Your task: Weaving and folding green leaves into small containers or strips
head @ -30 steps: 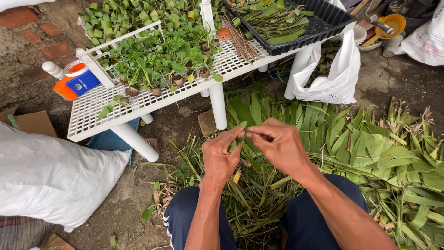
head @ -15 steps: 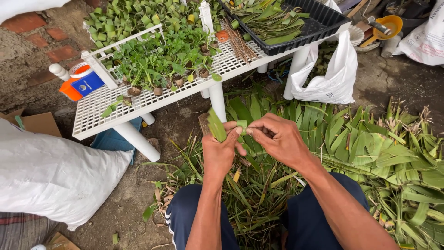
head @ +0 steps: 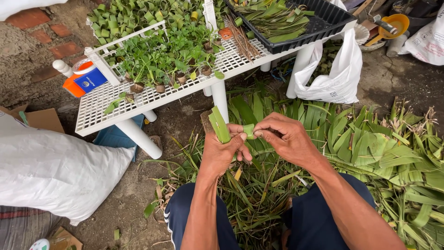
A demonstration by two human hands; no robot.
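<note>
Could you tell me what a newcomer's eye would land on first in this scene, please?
First, the two hands in the middle: the left hand holds a green leaf strip upright while the right hand pinches its folded end. Behind them stands a white grid table crowded with small potted seedlings, and a heap of long green leaves covers the ground to the right.

The right hand [head: 289,139] covers the far end of the folded leaf strip [head: 221,125], so how its fingertips pinch there cannot be told. Both forearms run out at the bottom edge. The black tray [head: 323,21] and the rows of leaf cups [head: 125,16] are cut by the top edge (their full extent is unseen). The white sack [head: 51,171] leaves the left edge. The tiny seedling pots [head: 159,87] are too small to make out.
</note>
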